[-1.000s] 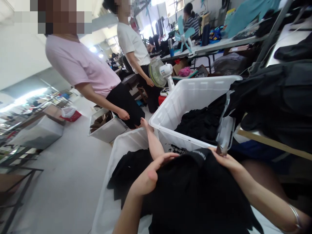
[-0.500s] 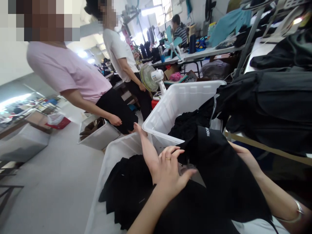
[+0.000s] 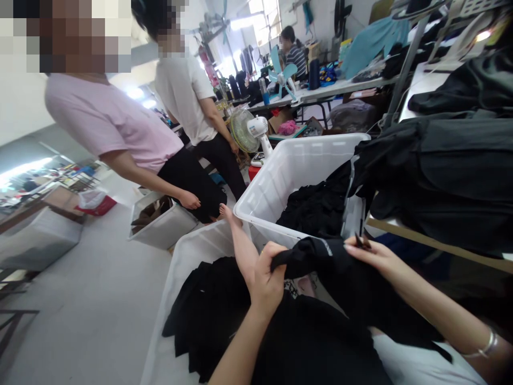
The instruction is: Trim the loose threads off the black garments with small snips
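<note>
Two people stand beyond the work on the left, one in a pink shirt (image 3: 114, 120), the other in a white shirt (image 3: 186, 99) and now turned further away than half a second ago. Below them sit two white containers: the near tub (image 3: 198, 241), with a fanned pile of black cloth (image 3: 204, 307) inside, and the far tub (image 3: 298, 152), also partly filled with dark fabric. At the right, folded black clothes (image 3: 452, 160) lie heaped on a surface.

Over the near tub is the black garment (image 3: 344, 289) in work, stretched between the hands, its lower part hanging towards the wearer. A bare leg (image 3: 244, 246) reaches up behind it, foot at the rims.

The main change is at the left hand (image 3: 269, 275): spread over the cloth a moment ago, it is now curled tightly round one end of the garment's edge. The right hand (image 3: 372, 254) pinches the other end, with a small dark pointed tool (image 3: 362, 243) jutting from it. So the edge seems controlled from both sides, though bunched. Smallest is the white lettering (image 3: 327, 247), now tilted and unreadable.
</note>
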Action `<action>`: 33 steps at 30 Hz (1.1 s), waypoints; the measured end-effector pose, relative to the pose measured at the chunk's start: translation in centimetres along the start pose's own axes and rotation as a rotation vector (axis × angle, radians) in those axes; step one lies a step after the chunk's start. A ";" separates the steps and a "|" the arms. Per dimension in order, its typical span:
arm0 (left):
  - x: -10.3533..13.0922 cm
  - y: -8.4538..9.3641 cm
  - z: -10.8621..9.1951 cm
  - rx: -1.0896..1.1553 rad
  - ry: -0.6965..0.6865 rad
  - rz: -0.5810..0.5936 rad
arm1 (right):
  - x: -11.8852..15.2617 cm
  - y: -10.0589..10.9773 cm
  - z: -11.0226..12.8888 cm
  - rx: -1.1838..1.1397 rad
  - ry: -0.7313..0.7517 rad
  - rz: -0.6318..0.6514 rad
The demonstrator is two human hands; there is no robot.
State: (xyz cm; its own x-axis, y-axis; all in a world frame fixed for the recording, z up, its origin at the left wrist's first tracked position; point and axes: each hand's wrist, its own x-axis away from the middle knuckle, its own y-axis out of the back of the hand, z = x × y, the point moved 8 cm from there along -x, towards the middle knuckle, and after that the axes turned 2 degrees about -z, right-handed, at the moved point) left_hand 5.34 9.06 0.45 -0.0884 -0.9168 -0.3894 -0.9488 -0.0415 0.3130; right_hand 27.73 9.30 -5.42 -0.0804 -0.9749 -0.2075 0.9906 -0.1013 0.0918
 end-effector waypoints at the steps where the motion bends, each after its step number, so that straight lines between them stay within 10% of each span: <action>1: 0.0 -0.3 -0.7 0.009 -0.058 0.054 | 0.1 -0.5 -0.4 0.022 -0.039 0.039; 7: -0.5 -2.0 -3.1 -0.085 -0.171 0.294 | 2.3 -5.7 1.8 -0.083 0.080 0.329; 33: 0.6 -1.1 -1.2 -0.063 0.207 0.309 | 3.2 -6.8 5.3 0.058 0.240 0.071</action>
State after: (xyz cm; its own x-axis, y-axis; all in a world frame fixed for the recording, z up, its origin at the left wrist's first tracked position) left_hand 6.70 8.09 0.96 -0.2986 -0.9504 -0.0870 -0.8659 0.2314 0.4434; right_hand 20.18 5.84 -1.51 0.0241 -0.9056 -0.4234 0.9843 -0.0525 0.1684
